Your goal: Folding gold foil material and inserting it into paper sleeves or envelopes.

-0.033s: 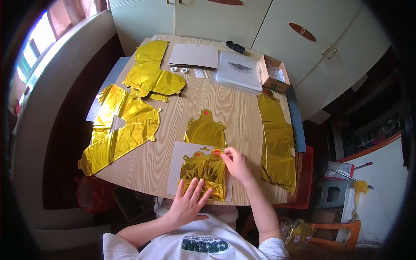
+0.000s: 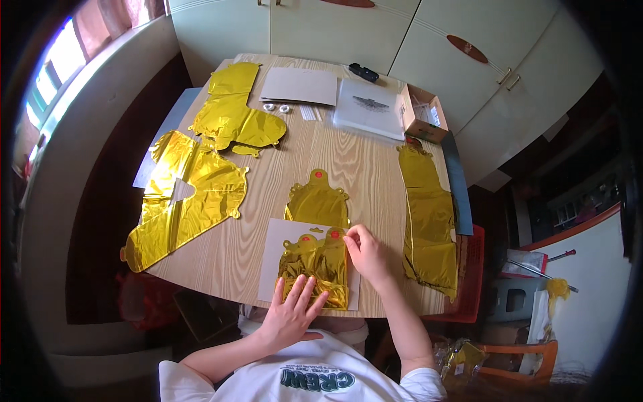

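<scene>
A folded gold foil balloon (image 2: 313, 258) with red-marked tabs lies on a pale grey card (image 2: 269, 258) at the table's near edge. My left hand (image 2: 293, 315) rests flat on the foil's lower part, fingers spread. At the upper right corner of the fold, my right hand (image 2: 366, 251) pinches the foil's edge beside a red-marked tab; its fingertips partly hide the grip. Just beyond the card lies another gold foil balloon (image 2: 317, 201) with a red-marked tab on top, its lower end meeting the card's far edge.
Flat gold foil balloons (image 2: 238, 117) lie on the left, including a large creased one (image 2: 194, 194); a long one (image 2: 429, 221) lies on the right. Along the back are grey cards (image 2: 299, 86), white rolls (image 2: 284, 108), clear plastic bags (image 2: 368, 110) and an open box (image 2: 426, 117).
My right hand has shifted very slightly, and the red-marked tab at the upper right now lies flatter and more uncovered. My left hand stays in place.
</scene>
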`<state>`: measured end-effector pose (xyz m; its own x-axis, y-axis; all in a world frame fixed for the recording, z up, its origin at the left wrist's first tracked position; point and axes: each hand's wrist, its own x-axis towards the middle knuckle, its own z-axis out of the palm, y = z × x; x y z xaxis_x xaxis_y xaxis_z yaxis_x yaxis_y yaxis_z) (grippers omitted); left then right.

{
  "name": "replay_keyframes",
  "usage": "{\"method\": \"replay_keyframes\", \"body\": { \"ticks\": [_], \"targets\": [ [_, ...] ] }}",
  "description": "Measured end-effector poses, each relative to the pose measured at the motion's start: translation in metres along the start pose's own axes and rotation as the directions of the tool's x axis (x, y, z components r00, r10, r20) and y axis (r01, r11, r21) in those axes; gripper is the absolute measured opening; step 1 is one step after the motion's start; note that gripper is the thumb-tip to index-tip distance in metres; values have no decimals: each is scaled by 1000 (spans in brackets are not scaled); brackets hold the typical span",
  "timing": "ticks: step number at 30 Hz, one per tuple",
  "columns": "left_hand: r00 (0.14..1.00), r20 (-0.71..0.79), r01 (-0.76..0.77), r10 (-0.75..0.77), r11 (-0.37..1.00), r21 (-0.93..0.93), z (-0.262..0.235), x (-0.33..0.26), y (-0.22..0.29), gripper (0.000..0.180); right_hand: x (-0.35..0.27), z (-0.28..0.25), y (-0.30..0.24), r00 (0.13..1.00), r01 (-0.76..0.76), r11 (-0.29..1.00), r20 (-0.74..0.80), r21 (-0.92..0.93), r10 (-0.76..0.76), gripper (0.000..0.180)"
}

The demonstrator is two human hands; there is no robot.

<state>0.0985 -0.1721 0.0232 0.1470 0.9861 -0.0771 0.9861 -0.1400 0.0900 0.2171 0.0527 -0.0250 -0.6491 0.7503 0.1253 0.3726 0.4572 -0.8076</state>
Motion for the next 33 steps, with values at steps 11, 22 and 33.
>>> {"method": "replay_keyframes", "body": {
  "ticks": [11,22,33],
  "targets": [
    [1000,20,3,-3,1000,-29,7,-1,-1,95,-106,-3,-52,801,595,672,395,-442,-450,47],
    [1000,21,5,-4,999,-34,3,1,-1,98,-74,-6,-33,884,456,741,348,-492,-313,61],
    [1000,18,25,-24,1000,-18,3,0,1,98,-35,-7,-13,904,426,733,284,-531,-319,60]
  ]
}}
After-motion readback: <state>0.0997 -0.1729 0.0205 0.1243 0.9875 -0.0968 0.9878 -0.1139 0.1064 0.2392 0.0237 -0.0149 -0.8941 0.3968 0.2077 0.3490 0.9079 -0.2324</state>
